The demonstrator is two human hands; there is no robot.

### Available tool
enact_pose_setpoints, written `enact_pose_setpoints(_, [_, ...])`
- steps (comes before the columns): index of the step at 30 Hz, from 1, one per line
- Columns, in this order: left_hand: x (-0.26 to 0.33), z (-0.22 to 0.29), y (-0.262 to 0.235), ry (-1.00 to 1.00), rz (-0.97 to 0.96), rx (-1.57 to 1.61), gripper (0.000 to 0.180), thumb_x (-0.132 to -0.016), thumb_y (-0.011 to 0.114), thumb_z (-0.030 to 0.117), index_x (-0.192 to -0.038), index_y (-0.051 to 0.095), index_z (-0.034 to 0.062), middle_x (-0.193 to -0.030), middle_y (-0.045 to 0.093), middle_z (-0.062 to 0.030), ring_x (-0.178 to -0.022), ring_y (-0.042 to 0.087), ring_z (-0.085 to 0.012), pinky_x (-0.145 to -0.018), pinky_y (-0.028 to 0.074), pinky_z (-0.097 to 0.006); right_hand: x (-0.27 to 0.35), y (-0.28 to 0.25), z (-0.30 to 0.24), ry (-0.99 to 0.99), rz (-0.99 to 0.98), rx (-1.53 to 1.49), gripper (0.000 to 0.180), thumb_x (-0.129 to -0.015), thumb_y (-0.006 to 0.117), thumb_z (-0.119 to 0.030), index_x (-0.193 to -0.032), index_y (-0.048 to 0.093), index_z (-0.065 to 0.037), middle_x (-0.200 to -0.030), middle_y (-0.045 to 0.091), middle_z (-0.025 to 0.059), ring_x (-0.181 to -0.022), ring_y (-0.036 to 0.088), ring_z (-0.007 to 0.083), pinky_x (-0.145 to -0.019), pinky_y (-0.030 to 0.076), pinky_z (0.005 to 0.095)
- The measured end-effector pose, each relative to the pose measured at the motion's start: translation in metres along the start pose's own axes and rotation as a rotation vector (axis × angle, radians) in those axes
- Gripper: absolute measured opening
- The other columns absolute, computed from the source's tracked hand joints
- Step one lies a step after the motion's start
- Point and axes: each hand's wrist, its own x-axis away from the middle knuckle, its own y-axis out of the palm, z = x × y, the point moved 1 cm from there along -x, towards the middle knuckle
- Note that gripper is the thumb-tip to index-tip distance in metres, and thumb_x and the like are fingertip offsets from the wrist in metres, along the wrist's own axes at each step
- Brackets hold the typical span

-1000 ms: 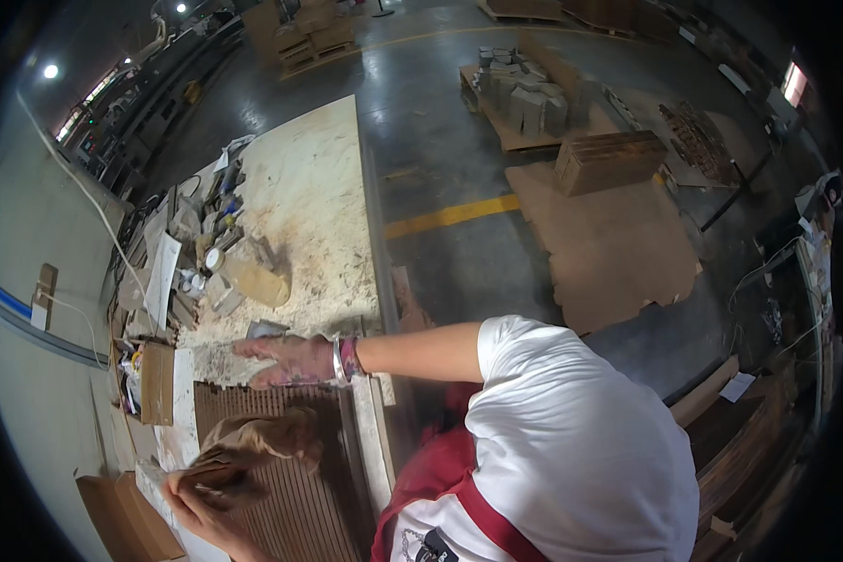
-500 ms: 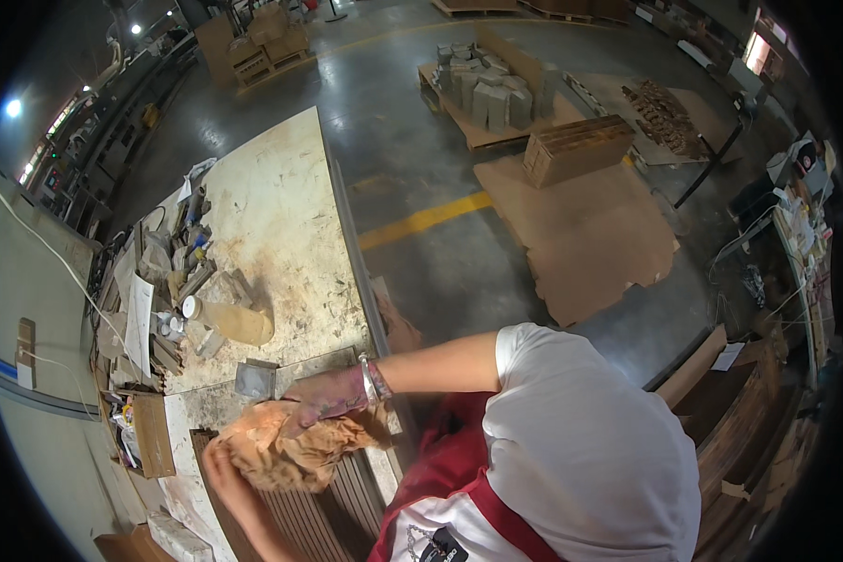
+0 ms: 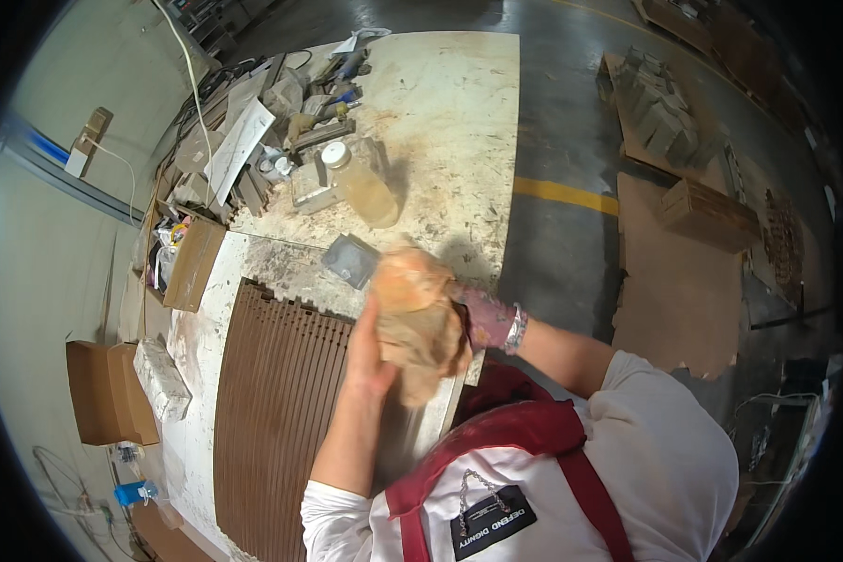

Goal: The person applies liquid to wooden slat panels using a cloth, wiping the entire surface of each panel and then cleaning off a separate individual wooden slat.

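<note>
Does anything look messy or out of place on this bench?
Yes: tools and scraps lie jumbled on its left side, with a paper sheet askew among them. The white benchtop is stained and flecked. By contrast, the brown slats lie side by side.

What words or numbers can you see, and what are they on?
Black rectangular patch on the white shirt: pale lettering, which I won't copy out.
White sheet of paper: any writing is too small and blurred to read.
White-capped bottle: none I can make out.
Crumpled tan cloth: none visible.
</note>
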Motion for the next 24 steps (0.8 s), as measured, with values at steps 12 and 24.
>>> enact_pose_setpoints(12, [-0.124, 0.093, -0.052, 0.512, 0.110, -0.895, 0.062, -0.097, 0.059, 0.022, -0.150, 0.028, 0.0119, -0.146, 0.042, -0.0116, -0.123, 0.049, -0.0209, -0.098, 0.043, -0.035, -0.073, 0.117, -0.169, -1.215, 0.057, 1.415, 0.047, -0.091, 0.060, -0.021, -0.134, 0.049, -0.007, -0.136, 0.051, 0.0151, -0.128, 0.049, 0.0239, -0.105, 0.042, 0.0343])
enact_pose_setpoints(24, [-0.232, 0.063, 0.004, 0.903, -0.049, -1.045, 0.076, -0.079, 0.076, 0.015, -0.143, 0.036, 0.0004, -0.144, 0.042, -0.0189, -0.129, 0.043, -0.0299, -0.109, 0.033, -0.040, -0.158, 0.020, -0.118, -0.591, 0.380, 2.048, 0.048, -0.092, 0.057, -0.023, -0.137, 0.047, -0.009, -0.137, 0.050, 0.0131, -0.126, 0.049, 0.0266, -0.102, 0.045, 0.0391])
